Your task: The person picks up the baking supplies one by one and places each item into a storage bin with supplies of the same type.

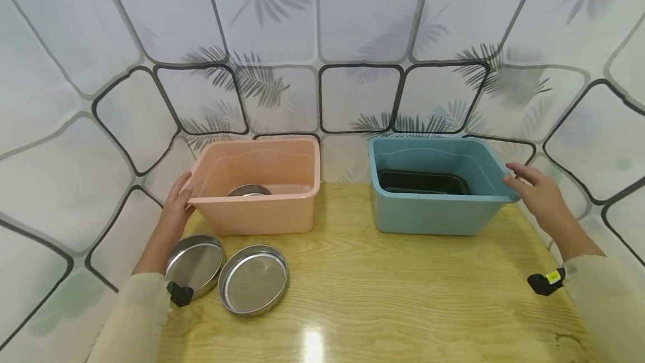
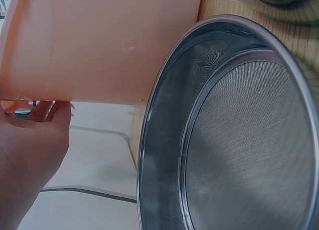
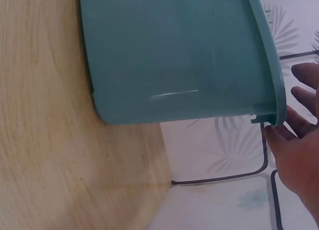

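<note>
My left hand (image 1: 175,214) grips the left rim of a pink plastic bin (image 1: 257,214), fingers curled at the edge. Part of a round metal sieve (image 1: 250,190) shows inside this bin. Below that hand, a round sieve (image 1: 195,265) with fine mesh lies on the table, its near-left side partly covered by the forearm; it fills much of the left wrist view. At the right end of a blue plastic bin (image 1: 433,214), my right hand (image 1: 541,200) pinches the rim corner between thumb and a finger, other fingers loose. A black rectangular tray (image 1: 423,182) lies in the blue bin.
A second mesh sieve (image 1: 254,280) lies against the first, in front of the pink bin. The two bins stand apart at the back of the wood-grain table (image 1: 378,290). Patterned fabric walls (image 1: 360,99) close in the back and both sides.
</note>
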Demonstrator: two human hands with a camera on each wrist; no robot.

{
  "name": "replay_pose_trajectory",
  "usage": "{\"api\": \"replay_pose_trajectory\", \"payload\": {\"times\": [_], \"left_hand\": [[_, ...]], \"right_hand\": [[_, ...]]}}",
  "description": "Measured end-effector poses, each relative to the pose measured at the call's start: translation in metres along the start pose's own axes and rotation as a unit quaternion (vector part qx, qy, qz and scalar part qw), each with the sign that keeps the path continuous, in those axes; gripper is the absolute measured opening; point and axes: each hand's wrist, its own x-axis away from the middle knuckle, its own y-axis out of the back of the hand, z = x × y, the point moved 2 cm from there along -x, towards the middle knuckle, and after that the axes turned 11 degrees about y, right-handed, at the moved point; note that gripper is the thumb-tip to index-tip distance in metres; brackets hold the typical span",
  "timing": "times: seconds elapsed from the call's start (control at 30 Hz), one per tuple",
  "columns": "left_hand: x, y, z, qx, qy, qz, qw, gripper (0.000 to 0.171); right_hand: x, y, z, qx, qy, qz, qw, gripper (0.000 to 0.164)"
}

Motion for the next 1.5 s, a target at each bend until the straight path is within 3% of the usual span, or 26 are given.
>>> {"api": "replay_pose_trajectory", "payload": {"times": [0.47, 0.7, 1.0, 1.13, 1.3, 1.37, 1.4, 1.43, 1.5], "left_hand": [[0.003, 0.000, 0.000, -0.013, -0.003, 0.004, 0.9999, 0.064], [0.000, 0.001, 0.001, -0.017, 0.006, 0.009, 0.9998, 0.065], [0.005, 0.005, -0.001, -0.021, 0.016, -0.007, 0.9996, 0.070], [0.017, 0.018, -0.003, -0.014, -0.006, -0.025, 0.9996, 0.073], [0.034, 0.029, -0.003, -0.017, -0.050, -0.016, 0.9985, 0.070], [0.042, 0.031, -0.001, -0.050, -0.061, -0.023, 0.9966, 0.067], [0.047, 0.032, 0.001, -0.068, -0.067, -0.029, 0.9950, 0.066], [0.052, 0.033, 0.002, -0.078, -0.072, -0.037, 0.9937, 0.063], [0.061, 0.036, 0.006, -0.098, -0.082, -0.054, 0.9903, 0.060]], "right_hand": [[0.026, -0.008, -0.021, -0.035, -0.005, -0.008, 0.999, 0.071], [0.029, -0.010, -0.025, -0.073, -0.001, -0.017, 0.997, 0.070], [0.032, -0.012, -0.030, -0.066, 0.010, -0.022, 0.998, 0.068], [0.029, -0.016, -0.031, -0.114, 0.015, -0.037, 0.993, 0.066], [0.032, -0.018, -0.033, -0.116, 0.014, -0.047, 0.992, 0.064], [0.034, -0.019, -0.033, -0.157, 0.018, -0.055, 0.986, 0.064], [0.035, -0.019, -0.033, -0.202, 0.021, -0.061, 0.977, 0.064], [0.035, -0.020, -0.032, -0.249, 0.027, -0.067, 0.966, 0.064], [0.035, -0.023, -0.030, -0.347, 0.040, -0.078, 0.934, 0.064]]}}
